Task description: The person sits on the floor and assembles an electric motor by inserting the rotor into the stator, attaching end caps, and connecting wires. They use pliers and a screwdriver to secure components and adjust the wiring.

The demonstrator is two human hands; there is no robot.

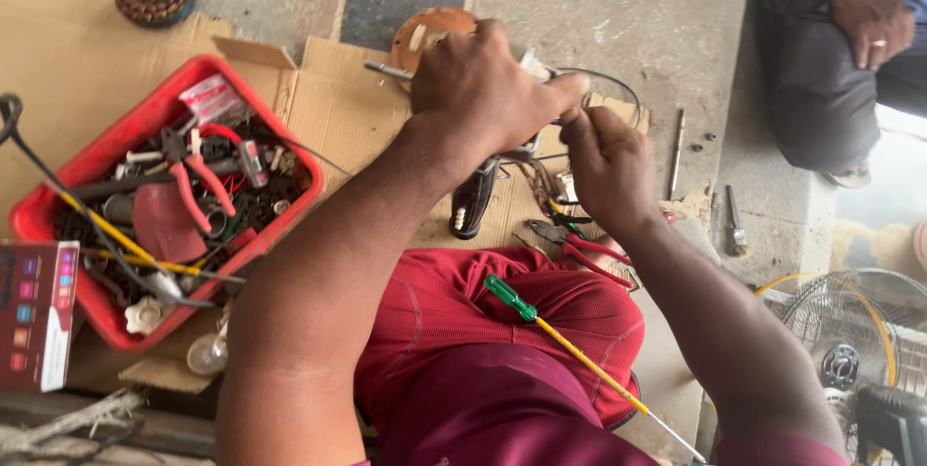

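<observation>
Nearest the camera, a green-handled screwdriver (509, 298) with a yellow shaft lay across the person's red-clad lap, with red-handled pliers (579, 246) just beyond it. Above these, the left hand (488, 89) was closed over a small metal assembly (512, 152) with thin wires trailing from it, while the right hand (608, 162) pinched narrowly at a wire end (572, 113) just beside the left fingertips. The step in hand appeared to be fine wiring work on that part; the next move would likely call for a steady pinch and light pull, not force. The assembly sat between both hands, mostly hidden by the left. Further out lay flattened cardboard (328, 104), a red tray (145, 123) full of tools, and a round brown disc (430, 31). Another person's hand (874, 27) rested beyond.
</observation>
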